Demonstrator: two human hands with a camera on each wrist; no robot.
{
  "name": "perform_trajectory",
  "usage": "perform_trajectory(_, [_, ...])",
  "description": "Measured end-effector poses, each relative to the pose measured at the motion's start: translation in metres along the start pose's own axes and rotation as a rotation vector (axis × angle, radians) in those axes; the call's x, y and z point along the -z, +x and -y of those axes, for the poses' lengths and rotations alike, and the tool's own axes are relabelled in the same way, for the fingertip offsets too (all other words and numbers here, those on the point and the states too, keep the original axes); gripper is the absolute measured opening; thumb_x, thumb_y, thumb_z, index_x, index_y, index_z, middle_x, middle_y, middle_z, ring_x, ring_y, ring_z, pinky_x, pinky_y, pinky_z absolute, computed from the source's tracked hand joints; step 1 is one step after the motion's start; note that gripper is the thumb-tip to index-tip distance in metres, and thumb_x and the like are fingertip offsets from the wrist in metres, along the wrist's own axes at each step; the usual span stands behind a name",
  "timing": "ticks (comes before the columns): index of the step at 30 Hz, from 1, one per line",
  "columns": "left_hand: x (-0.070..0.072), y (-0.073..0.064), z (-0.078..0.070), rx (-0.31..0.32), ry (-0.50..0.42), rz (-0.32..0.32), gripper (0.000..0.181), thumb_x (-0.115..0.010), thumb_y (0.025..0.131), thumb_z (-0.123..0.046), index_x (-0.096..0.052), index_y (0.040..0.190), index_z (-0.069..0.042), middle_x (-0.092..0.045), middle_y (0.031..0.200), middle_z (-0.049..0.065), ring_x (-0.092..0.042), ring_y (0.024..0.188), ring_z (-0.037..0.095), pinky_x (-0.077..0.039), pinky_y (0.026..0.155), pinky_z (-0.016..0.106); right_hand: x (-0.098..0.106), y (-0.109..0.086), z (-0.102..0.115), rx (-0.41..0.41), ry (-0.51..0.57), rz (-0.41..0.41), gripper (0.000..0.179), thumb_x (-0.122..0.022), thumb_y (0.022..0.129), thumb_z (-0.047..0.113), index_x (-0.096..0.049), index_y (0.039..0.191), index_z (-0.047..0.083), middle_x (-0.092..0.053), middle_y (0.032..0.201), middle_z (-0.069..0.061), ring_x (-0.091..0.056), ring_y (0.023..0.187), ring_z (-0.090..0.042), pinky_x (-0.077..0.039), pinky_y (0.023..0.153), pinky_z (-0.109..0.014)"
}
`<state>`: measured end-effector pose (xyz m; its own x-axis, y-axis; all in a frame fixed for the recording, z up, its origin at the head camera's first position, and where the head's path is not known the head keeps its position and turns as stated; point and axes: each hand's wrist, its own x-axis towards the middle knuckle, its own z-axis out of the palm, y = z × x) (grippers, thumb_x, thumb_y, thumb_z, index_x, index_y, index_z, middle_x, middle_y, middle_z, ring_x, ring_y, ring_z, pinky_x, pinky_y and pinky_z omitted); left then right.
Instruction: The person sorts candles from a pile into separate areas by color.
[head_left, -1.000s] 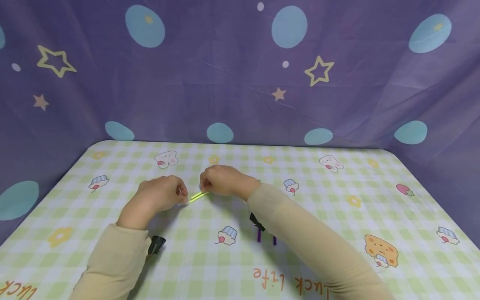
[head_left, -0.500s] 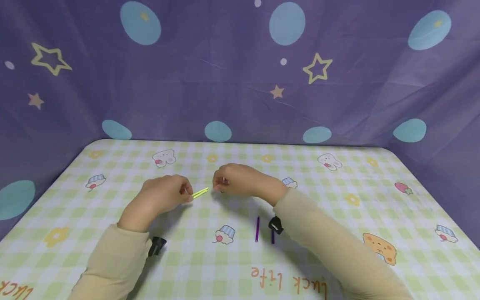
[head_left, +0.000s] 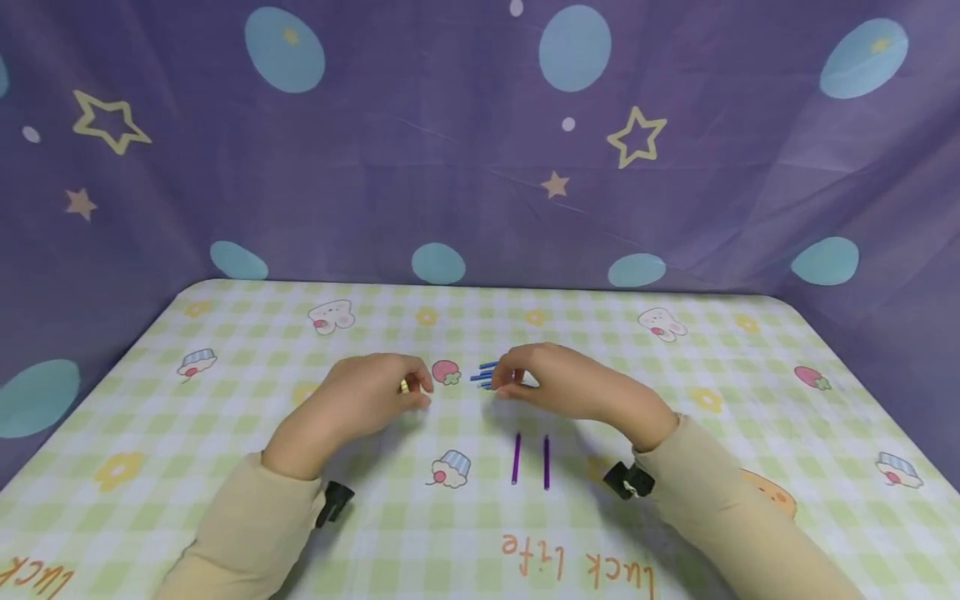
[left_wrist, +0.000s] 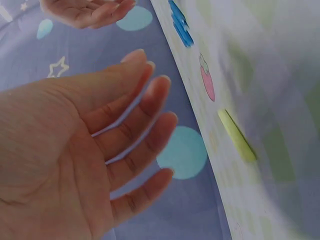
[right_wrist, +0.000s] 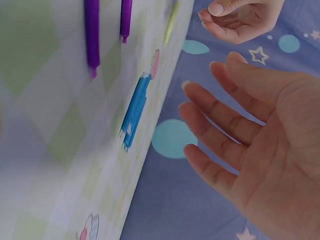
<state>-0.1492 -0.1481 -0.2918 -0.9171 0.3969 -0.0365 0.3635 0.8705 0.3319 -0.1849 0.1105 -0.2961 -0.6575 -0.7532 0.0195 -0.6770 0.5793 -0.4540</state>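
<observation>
My left hand (head_left: 375, 393) hovers above the table with fingers loosely bent and nothing between them. Past its fingertips in the left wrist view lies a yellow stick (left_wrist: 236, 136), mostly covered by the hand in the head view. My right hand (head_left: 558, 382), also holding nothing, is over a small bundle of thin blue sticks (head_left: 484, 375). Its relaxed, parted fingers (right_wrist: 215, 105) show in the right wrist view, beside the blue bundle lying flat on the cloth. Two slim purple sticks with narrow tips, a left one (head_left: 516, 458) and a right one (head_left: 547, 462), lie nearly parallel nearer the body.
A green-and-white checked cloth (head_left: 390, 533) printed with cupcakes, flowers and rabbits covers the table. Behind its far edge hangs a purple curtain (head_left: 480, 183) with stars and blue ovals. Dark wrist cameras, left (head_left: 333, 503) and right (head_left: 628, 481), sit below the sleeves.
The left hand has let go of the yellow sticks and shifted right over them. The right hand has moved right, from the yellow sticks' far end to the blue bundle, uncovering the purple sticks.
</observation>
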Motion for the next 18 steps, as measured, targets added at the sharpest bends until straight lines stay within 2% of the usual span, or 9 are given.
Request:
perform_trajectory(7, [-0.007,0.004,-0.015,-0.105,-0.013,-0.002,0.007,-0.075,0.089,-0.021,-0.072,0.095,-0.022,-0.063,0.086,-0.013,-0.054,0.073,0.007,-0.045,0.070,0.033,0.002,-0.028,-0.010,-0.040,0.058,0.005,0.009,-0.065,0.097,0.014,-0.071,0.104,0.013,-0.067,0.098,0.009,-0.061,0.093,-0.009,-0.051,0.081,-0.038])
perform_trajectory(14, [-0.011,0.004,-0.032,-0.192,-0.012,0.025,0.010,-0.077,0.087,-0.020,-0.072,0.096,-0.021,-0.060,0.088,-0.015,-0.057,0.075,0.006,-0.046,0.069,0.031,-0.001,-0.034,-0.020,-0.007,0.086,0.010,0.005,-0.068,0.094,0.012,-0.073,0.096,0.013,-0.069,0.092,0.010,-0.059,0.082,-0.004,-0.052,0.077,-0.036])
perform_trajectory(18, [-0.016,0.003,-0.039,-0.232,-0.001,0.031,0.011,-0.077,0.087,-0.020,-0.072,0.096,-0.022,-0.060,0.088,-0.016,-0.057,0.077,0.005,-0.046,0.071,0.031,-0.004,-0.036,-0.028,0.017,0.112,0.035,0.004,-0.070,0.093,0.011,-0.073,0.093,0.012,-0.070,0.090,0.008,-0.061,0.083,-0.004,-0.053,0.078,-0.033])
